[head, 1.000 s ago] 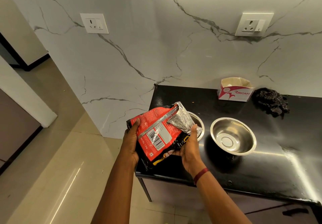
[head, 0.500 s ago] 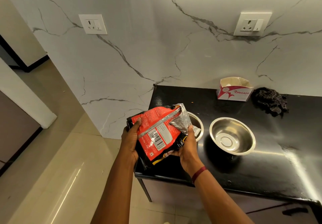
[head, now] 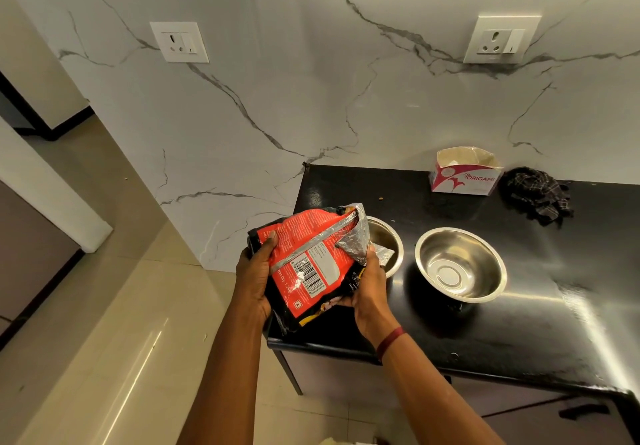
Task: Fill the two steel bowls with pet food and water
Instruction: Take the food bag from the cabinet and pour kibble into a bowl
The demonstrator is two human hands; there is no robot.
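Note:
I hold a red and black pet food bag (head: 311, 264) over the left end of the black counter (head: 540, 337). My left hand (head: 254, 280) grips its left side. My right hand (head: 369, 282) holds its right side, just below the silver open mouth. The bag is tilted, its mouth over the left steel bowl (head: 386, 240), which the bag half hides; its contents cannot be made out. The right steel bowl (head: 460, 264) stands beside it and is empty.
A white and red Origami carton (head: 464, 172) and a dark checked cloth (head: 535, 195) lie at the back of the counter by the marble wall. Two wall sockets (head: 180, 42) sit above. Tiled floor lies left of the counter edge.
The bag and both hands have stayed almost in place over the left bowl; the bag's mouth has shifted only slightly.

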